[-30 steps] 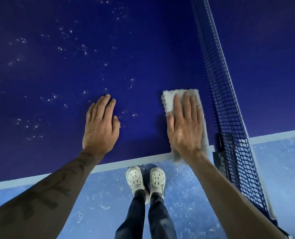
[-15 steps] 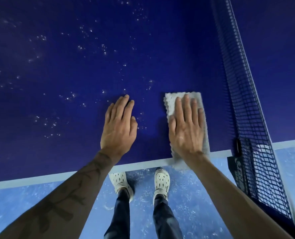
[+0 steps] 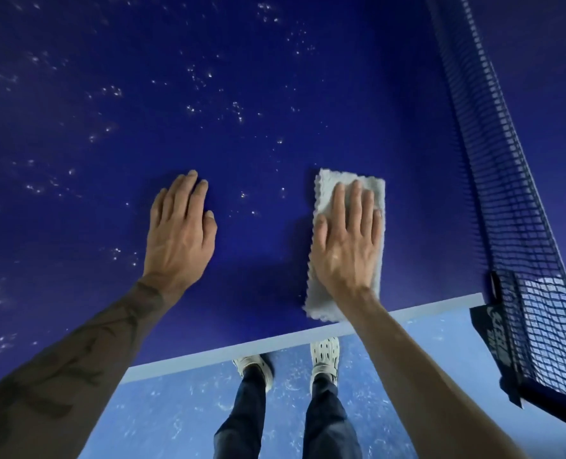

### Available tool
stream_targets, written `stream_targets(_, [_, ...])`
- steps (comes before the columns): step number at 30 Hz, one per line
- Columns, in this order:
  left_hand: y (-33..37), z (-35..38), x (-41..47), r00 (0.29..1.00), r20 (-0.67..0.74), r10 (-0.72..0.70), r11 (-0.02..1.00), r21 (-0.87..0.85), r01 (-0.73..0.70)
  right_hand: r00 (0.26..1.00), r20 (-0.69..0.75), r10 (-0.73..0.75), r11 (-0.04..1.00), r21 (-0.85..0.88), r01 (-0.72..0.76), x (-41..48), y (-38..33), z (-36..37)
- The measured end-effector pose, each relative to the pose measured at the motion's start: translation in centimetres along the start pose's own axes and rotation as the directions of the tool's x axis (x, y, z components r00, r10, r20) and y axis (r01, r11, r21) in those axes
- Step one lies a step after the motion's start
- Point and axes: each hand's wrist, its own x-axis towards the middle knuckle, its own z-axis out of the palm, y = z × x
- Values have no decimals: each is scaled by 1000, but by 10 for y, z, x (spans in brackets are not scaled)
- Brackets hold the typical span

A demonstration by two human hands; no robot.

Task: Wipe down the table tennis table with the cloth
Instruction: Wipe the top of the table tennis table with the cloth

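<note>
The dark blue table tennis table fills the upper view, speckled with small white droplets across its left and middle. A folded grey cloth lies flat near the table's white near edge. My right hand presses down on the cloth with straight fingers. To the left of the cloth, my left hand rests flat on the bare table surface, fingers straight and together.
The net runs along the right, with its black clamp post at the table edge. The white edge line marks the near side. Below it lies a light blue floor with my legs and white shoes.
The view has shifted left, so the net now sits further right. Both hands sit further from the net, the cloth still under my right hand near the edge.
</note>
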Motion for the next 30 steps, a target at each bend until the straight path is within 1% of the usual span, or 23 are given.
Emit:
stream_targets(2, [-4, 4, -1, 1000, -18, 5, 1000, -10, -6, 998, -31, 49, 998, 45, -47, 13, -38, 5])
stream_targets(3, [-5, 5, -2, 1000, -29, 4, 1000, -17, -5, 999, -34, 27, 998, 64, -25, 12, -57, 8])
stream_targets(4, [-6, 6, -2, 999, -35, 5, 1000, -27, -6, 999, -32, -28, 997, 69, 30, 4, -71, 11])
stream_targets(6, [-7, 6, -2, 999, -39, 11, 999, -41, -12, 982, -8, -191, 980, 53, 191, -22, -80, 17])
stream_targets(7, [-7, 5, -1, 999, -35, 10, 999, -44, -11, 969, 8, -248, 968, 42, 247, -33, -73, 17])
stream_targets(8, [-8, 5, -1, 1000, -30, 4, 999, -50, -6, 963, 22, -270, 963, 30, 269, -39, -59, 17])
stream_targets(9, [-9, 5, -1, 1000, -23, -2, 998, -56, 1, 968, 36, -250, 968, 18, 249, -40, -44, 13])
stream_targets(10, [-9, 5, -1, 1000, -19, -5, 998, -60, 4, 980, 38, -196, 981, 4, 196, -35, -29, 10])
stream_targets(12, [-10, 5, -1, 1000, -22, 2, 998, -56, -3, 999, 21, -42, 999, -13, 43, -17, -13, 4])
stream_targets(14, [-10, 6, 0, 1000, -26, 7, 998, -55, -8, 995, -26, 94, 995, -9, -94, 3, -24, 2])
stream_targets(15, [-10, 6, 0, 1000, -27, 6, 999, -54, -8, 991, -41, 131, 991, 12, -130, 9, -38, 3])
stream_targets(16, [-10, 7, -1, 1000, -28, 5, 999, -51, -6, 990, -49, 132, 991, 35, -130, 11, -54, 5])
stream_targets(17, [-10, 7, -1, 1000, -29, 2, 999, -49, -4, 994, -55, 90, 995, 53, -87, 8, -70, 9])
stream_targets(19, [-10, 8, -1, 1000, -27, 0, 999, -49, -2, 995, -37, -97, 993, 57, 99, -13, -91, 18])
stream_targets(20, [-11, 8, -1, 1000, -25, 2, 999, -47, -3, 981, -18, -192, 980, 44, 192, -26, -92, 21])
stream_targets(21, [-11, 8, -1, 1000, -22, 2, 999, -45, -3, 968, -5, -249, 968, 27, 249, -34, -85, 22])
stream_targets(22, [-11, 7, -1, 1000, -20, 0, 999, -46, -1, 965, 3, -264, 965, 16, 264, -36, -72, 20])
stream_targets(23, [-11, 7, 0, 1000, -15, -2, 999, -48, 2, 971, 2, -239, 971, 16, 239, -30, -58, 18])
stream_targets(26, [-8, 3, 0, 1000, 8, -12, 998, -68, 13, 997, -22, -72, 997, 10, 73, 11, -28, 4])
stream_targets(28, [-8, 2, 1, 999, 30, -25, 997, -76, 27, 998, -55, 17, 1000, 14, -17, 50, -33, 0])
stream_targets(30, [-7, 2, 1, 998, 46, -31, 997, -74, 34, 997, -60, 39, 998, 60, -36, 75, -56, -1])
